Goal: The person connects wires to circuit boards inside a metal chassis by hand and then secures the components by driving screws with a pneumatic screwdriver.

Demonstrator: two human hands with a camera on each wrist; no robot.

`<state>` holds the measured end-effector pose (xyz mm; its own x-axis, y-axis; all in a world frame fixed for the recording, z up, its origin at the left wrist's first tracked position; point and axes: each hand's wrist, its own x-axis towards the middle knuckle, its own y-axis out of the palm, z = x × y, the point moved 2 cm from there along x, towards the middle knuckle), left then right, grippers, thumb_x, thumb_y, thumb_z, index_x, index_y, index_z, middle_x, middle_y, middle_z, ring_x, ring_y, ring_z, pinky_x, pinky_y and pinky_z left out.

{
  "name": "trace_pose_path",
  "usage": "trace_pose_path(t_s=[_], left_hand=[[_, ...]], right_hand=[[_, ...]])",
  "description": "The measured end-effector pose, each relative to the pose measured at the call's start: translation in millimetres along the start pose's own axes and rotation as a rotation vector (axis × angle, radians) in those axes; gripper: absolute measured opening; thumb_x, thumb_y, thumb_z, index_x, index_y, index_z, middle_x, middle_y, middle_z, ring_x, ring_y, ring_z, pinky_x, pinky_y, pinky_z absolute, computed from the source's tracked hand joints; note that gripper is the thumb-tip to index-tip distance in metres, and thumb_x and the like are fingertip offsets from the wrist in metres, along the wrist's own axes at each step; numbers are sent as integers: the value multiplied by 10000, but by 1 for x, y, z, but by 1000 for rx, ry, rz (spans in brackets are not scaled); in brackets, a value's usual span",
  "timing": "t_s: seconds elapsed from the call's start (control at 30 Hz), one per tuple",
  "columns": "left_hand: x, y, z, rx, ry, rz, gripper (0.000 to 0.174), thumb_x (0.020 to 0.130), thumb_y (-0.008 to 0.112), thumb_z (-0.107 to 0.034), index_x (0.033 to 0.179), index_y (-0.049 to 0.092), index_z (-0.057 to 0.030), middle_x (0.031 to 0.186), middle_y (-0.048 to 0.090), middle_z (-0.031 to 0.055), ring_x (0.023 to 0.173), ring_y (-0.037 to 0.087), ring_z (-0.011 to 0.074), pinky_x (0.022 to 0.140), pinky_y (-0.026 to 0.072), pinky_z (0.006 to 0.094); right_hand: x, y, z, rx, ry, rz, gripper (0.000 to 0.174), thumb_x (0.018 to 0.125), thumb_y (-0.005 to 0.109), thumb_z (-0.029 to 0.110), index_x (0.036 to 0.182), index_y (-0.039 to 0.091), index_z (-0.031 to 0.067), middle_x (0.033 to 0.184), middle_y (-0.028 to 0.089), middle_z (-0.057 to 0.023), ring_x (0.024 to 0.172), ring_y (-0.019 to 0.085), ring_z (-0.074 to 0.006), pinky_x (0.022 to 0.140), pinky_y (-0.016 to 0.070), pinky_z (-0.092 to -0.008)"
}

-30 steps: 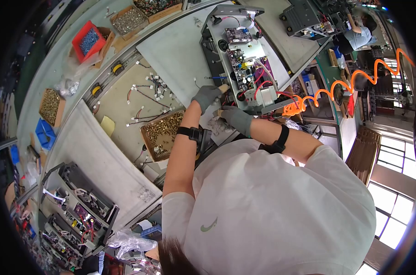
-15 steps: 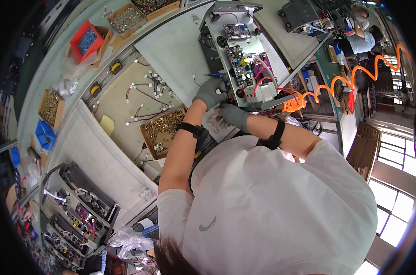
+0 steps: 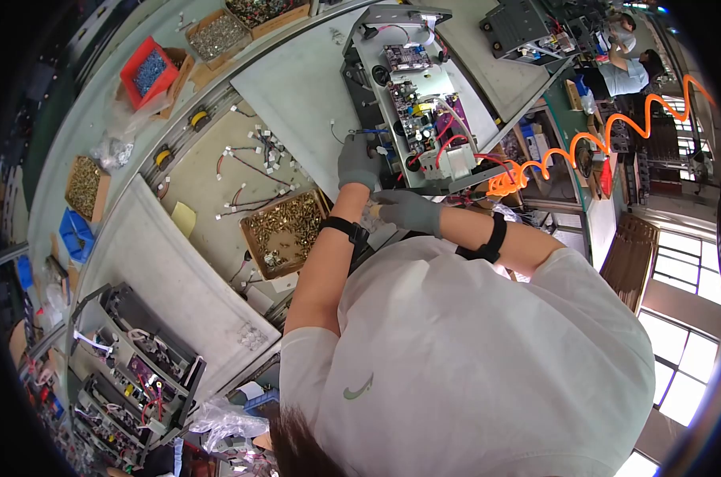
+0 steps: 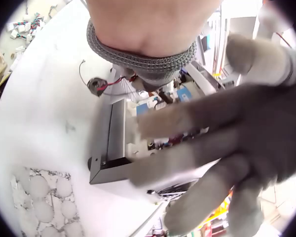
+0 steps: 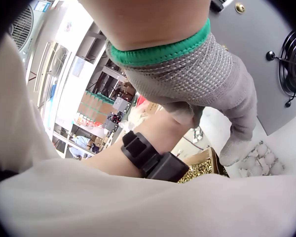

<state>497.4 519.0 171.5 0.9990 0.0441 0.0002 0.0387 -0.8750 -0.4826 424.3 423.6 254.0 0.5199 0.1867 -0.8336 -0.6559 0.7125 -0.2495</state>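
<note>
An opened grey device chassis (image 3: 432,119), full of circuit boards and wires, stands on the bench. My left hand (image 3: 359,163), gloved in grey, is at its left side; in the left wrist view the fingers of this hand (image 4: 153,76) are mostly hidden behind its wrist. A round dark part (image 4: 96,86) with red wires lies beside that hand. My right hand (image 3: 412,213) is just below the chassis's near corner. The left wrist view shows the right hand (image 4: 266,131) with fingers spread and nothing between them. Near the right hand (image 5: 202,81), the right wrist view shows a fan grille (image 5: 295,61).
A box of brass fittings (image 3: 285,232) stands left of my hands, with white-plugged cables (image 3: 273,151) beyond it. An orange coiled hose (image 3: 575,147) runs off right. More chassis (image 3: 146,366) stand at lower left. Other people (image 3: 626,75) are at upper right.
My left hand has turned and shifted left, its fingers now pointing up along the chassis side. The right hand has moved slightly down and right.
</note>
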Motion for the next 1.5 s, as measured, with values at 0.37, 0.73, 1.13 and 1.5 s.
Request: trace_pose_path(t_s=[0.37, 0.73, 1.13, 1.5], left_hand=[[-12, -31, 20, -839, -245, 703, 316, 780, 635, -59, 1082, 556, -10, 974, 598, 40, 806, 554, 103, 692, 461, 256], [-7, -24, -3, 215, -49, 15, 186, 676, 696, -103, 812, 568, -104, 776, 594, 86, 764, 602, 290, 682, 485, 385], [-19, -12, 29, -80, -6, 218, 269, 674, 706, -140, 918, 605, -92, 783, 611, 81, 760, 591, 243, 738, 482, 328], [-24, -31, 35, -675, -330, 614, 140, 840, 614, -153, 907, 639, -33, 770, 601, 41, 709, 521, 94, 690, 458, 265]], right_hand=[[-111, -63, 73, -839, -954, -578, 294, 787, 565, 164, 1064, 596, 71, 863, 609, -124, 785, 581, -307, 687, 466, -397], [-78, -99, 51, -487, -676, -740, 262, 762, 515, 79, 992, 638, 52, 796, 598, -143, 653, 589, -272, 610, 470, -354], [-74, -100, 49, -515, -689, -777, 196, 822, 556, 198, 954, 652, 91, 767, 621, -108, 707, 592, -292, 647, 471, -385], [-70, -101, 46, -548, -709, -793, 194, 829, 553, 216, 955, 649, 104, 797, 624, -102, 747, 592, -297, 664, 472, -390]])
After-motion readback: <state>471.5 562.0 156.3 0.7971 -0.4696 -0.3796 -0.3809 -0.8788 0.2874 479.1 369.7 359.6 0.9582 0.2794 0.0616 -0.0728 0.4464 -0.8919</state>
